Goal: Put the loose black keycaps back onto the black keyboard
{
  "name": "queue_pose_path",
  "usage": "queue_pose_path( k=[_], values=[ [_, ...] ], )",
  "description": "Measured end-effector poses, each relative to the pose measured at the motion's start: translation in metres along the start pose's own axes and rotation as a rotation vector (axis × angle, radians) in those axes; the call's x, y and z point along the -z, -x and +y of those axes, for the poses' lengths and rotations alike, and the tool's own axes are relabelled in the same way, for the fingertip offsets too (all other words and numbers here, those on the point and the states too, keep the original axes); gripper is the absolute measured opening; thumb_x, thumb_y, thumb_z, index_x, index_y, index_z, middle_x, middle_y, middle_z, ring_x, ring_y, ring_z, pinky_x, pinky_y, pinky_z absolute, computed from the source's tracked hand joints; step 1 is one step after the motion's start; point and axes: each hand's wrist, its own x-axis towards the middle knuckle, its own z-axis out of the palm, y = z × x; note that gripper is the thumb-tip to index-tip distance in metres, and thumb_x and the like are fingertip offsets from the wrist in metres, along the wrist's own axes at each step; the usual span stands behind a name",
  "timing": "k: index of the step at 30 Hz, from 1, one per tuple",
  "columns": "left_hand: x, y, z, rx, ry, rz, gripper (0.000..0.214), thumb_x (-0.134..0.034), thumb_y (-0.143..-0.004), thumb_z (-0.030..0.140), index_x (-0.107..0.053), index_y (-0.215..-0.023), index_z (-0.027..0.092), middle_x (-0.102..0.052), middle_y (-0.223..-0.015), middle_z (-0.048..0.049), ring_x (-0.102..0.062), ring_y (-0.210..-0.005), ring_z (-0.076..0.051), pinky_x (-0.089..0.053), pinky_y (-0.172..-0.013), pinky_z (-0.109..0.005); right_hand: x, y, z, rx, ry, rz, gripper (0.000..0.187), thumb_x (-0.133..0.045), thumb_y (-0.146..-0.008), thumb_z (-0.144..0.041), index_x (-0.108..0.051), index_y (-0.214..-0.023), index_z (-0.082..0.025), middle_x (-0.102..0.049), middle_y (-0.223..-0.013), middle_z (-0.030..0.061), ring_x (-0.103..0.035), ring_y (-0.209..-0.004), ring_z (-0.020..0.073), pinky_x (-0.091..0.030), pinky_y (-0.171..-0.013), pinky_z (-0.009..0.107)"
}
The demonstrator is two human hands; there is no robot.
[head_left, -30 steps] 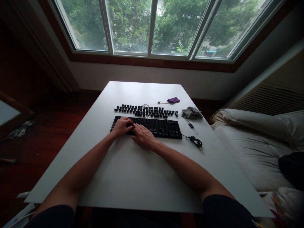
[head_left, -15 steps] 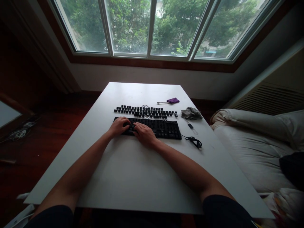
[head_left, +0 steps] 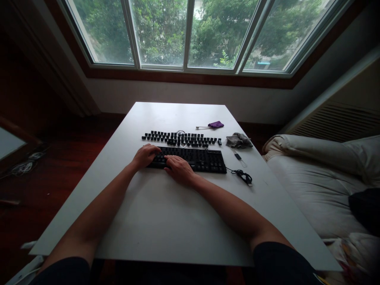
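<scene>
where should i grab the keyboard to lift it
By its two short ends, one hand from each side. The keyboard is long, low and lies flat on the table. The left hand already covers its left end; the right end, where the cable exits, is free.

Loose keycaps (head_left: 181, 138) crowd behind the keyboard (head_left: 196, 159); bare table (head_left: 166, 221) lies before it.

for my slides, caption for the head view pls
Both hands rest on a black keyboard, loose keycaps lined up behind it.

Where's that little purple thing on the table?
The purple cloth lies far on the white table, right of centre, beyond the loose keycaps, left of the grey rag.
</scene>
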Motion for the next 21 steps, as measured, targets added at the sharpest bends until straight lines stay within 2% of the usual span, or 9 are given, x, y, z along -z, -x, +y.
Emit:
queue_pose_path(
  k=[3, 9, 14, 17, 21],
  values=[
    [-0.001, 0.001, 0.002, -0.011, 0.017, -0.055, 0.037, -0.048, -0.081, 0.010, -0.075, -0.101, 0.025, -0.074, -0.092, -0.0009, -0.065, -0.089, -0.020, -0.052, -0.087, -0.034, 0.000, 0.000, 0.001, 0.002, 0.000, -0.009, 0.013, -0.060, -0.097, -0.032, -0.060, -0.101, -0.020, -0.065, -0.134, 0.0145, -0.061, -0.124, 0.0266, -0.046, -0.109, 0.047],
    [-0.005, 0.002, 0.006, -0.011, 0.006, -0.029, 0.032, -0.048, -0.085, 0.014, -0.074, -0.099, 0.025, -0.075, -0.099, -0.0019, -0.065, -0.096, -0.022, -0.051, -0.090, -0.037, -0.003, -0.001, 0.002, 0.011, 0.022, -0.016, 0.014, -0.061, -0.097, -0.031, -0.061, -0.102, -0.019, -0.065, -0.134, 0.0149, -0.060, -0.126, 0.0268, -0.045, -0.111, 0.047],
    [-0.006, -0.001, 0.008, 0.000, -0.037, 0.021, 0.029, -0.052, -0.085, 0.015, -0.076, -0.096, 0.026, -0.073, -0.105, -0.0034, -0.058, -0.107, -0.025, -0.048, -0.100, -0.042, -0.003, -0.002, 0.000, 0.024, 0.053, -0.002, 0.014, -0.059, -0.098, -0.030, -0.062, -0.103, -0.018, -0.064, -0.136, 0.0165, -0.058, -0.129, 0.0269, -0.045, -0.111, 0.046],
    [-0.009, -0.009, 0.008, 0.036, -0.029, 0.038, 0.026, -0.053, -0.086, 0.017, -0.075, -0.096, 0.026, -0.071, -0.108, -0.0034, -0.057, -0.108, -0.025, -0.047, -0.102, -0.043, 0.000, -0.003, -0.002, 0.033, 0.052, 0.004, 0.012, -0.058, -0.098, -0.029, -0.062, -0.102, -0.019, -0.067, -0.130, 0.0156, -0.062, -0.122, 0.0260, -0.048, -0.107, 0.045],
    [-0.018, -0.031, 0.003, 0.045, -0.051, 0.010, 0.023, -0.055, -0.088, 0.020, -0.075, -0.098, 0.026, -0.069, -0.110, -0.0043, -0.057, -0.108, -0.025, -0.046, -0.103, -0.044, 0.006, -0.002, -0.004, 0.130, 0.037, 0.075, 0.015, -0.052, -0.101, -0.028, -0.063, -0.098, -0.020, -0.071, -0.122, 0.0113, -0.064, -0.115, 0.0236, -0.050, -0.102, 0.043]
  ],
)
